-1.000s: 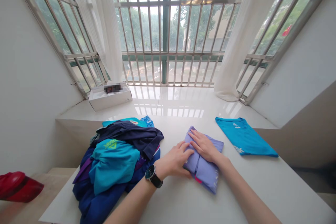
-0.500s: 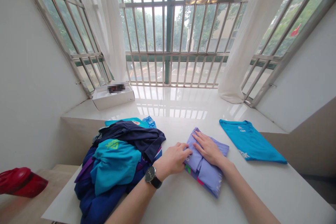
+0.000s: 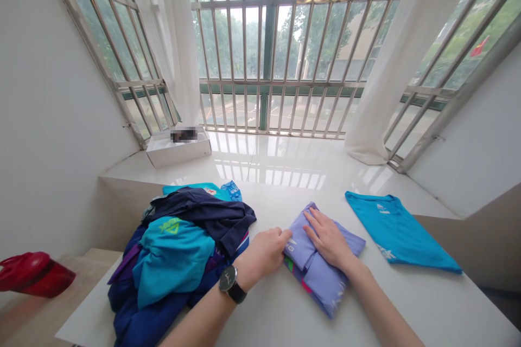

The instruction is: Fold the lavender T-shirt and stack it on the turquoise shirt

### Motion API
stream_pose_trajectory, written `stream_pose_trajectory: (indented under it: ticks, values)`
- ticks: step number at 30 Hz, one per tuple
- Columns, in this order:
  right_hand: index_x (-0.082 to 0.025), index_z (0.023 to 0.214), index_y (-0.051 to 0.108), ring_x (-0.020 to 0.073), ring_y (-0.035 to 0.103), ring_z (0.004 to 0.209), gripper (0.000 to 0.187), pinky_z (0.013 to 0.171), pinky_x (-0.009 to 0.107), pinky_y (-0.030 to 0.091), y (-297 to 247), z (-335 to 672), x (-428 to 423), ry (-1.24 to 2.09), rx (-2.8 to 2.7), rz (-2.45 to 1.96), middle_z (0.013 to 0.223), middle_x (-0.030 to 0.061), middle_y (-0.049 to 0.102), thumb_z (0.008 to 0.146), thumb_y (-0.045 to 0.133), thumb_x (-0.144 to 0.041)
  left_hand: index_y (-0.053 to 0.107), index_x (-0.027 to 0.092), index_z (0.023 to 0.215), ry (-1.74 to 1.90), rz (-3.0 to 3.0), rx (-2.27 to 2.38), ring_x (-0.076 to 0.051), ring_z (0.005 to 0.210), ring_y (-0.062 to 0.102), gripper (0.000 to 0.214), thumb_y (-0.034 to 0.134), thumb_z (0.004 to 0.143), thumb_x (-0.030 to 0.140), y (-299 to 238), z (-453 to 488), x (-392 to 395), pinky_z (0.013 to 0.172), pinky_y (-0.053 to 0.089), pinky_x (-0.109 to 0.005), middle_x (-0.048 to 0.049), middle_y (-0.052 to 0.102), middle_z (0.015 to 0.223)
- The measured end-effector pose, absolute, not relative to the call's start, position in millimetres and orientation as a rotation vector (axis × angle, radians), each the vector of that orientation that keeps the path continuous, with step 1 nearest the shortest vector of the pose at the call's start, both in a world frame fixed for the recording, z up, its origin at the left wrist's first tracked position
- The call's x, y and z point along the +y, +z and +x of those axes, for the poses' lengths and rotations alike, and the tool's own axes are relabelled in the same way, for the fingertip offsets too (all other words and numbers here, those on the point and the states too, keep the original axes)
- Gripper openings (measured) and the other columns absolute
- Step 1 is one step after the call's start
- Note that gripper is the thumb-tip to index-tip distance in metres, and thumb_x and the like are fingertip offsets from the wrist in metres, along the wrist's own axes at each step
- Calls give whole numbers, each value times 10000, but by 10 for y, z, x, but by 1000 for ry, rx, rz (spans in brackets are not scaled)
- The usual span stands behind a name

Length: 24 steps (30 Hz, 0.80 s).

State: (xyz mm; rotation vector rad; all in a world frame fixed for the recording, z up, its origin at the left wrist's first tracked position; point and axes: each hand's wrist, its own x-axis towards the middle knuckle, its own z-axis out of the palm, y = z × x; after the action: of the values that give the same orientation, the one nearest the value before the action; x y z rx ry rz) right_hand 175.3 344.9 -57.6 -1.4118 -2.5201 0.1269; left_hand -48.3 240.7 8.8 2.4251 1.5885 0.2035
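Observation:
A folded lilac shirt (image 3: 325,276) lies on the white table (image 3: 407,303) in front of me. My right hand (image 3: 329,239) rests flat on top of it, fingers stretched out together. My left hand (image 3: 266,252), with a black watch on the wrist, curls its fingers around the shirt's left edge. To the left sits a heap of unfolded clothes (image 3: 179,255) in navy, teal and blue. A folded turquoise shirt (image 3: 396,230) lies flat to the right.
A white box (image 3: 179,149) stands on the glossy window ledge (image 3: 285,162) at back left. Barred windows and white curtains close off the far side. A red object (image 3: 32,274) lies on the floor at far left. The table's front edge is near me.
My left hand has slid from the top of the lilac shirt to its left edge and closed its fingers there. The right hand stays pressed on top.

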Motion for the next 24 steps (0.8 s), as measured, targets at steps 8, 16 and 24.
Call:
stream_pose_trajectory:
  ticks: [8, 16, 24]
  values:
    - [-192, 1446, 507, 275, 380, 1438, 616, 1182, 487, 310, -577, 1759, 3437, 119, -2517, -1403, 1551, 125, 430, 1008, 277, -558, 444, 205, 1264, 164, 2550, 1631, -227, 811, 690, 384, 419, 914, 49, 85, -388, 2411, 696, 583, -330, -82, 651, 1034]
    - [-186, 1452, 498, 276, 360, 1449, 611, 1185, 481, 299, -570, 1751, 3436, 123, -2527, -1409, 1556, 128, 421, 999, 306, -548, 478, 273, 1273, 143, 2675, 1576, -205, 755, 693, 363, 416, 957, 105, 163, -444, 2339, 655, 566, -311, -78, 614, 1181]
    - [-198, 1457, 495, 280, 361, 1448, 601, 1185, 489, 295, -571, 1744, 3437, 142, -2509, -1443, 1565, 120, 409, 990, 335, -542, 597, 328, 1225, 233, 2614, 1452, -225, 942, 666, 365, 528, 901, 175, 296, -572, 2321, 842, 541, -372, -71, 495, 1405]
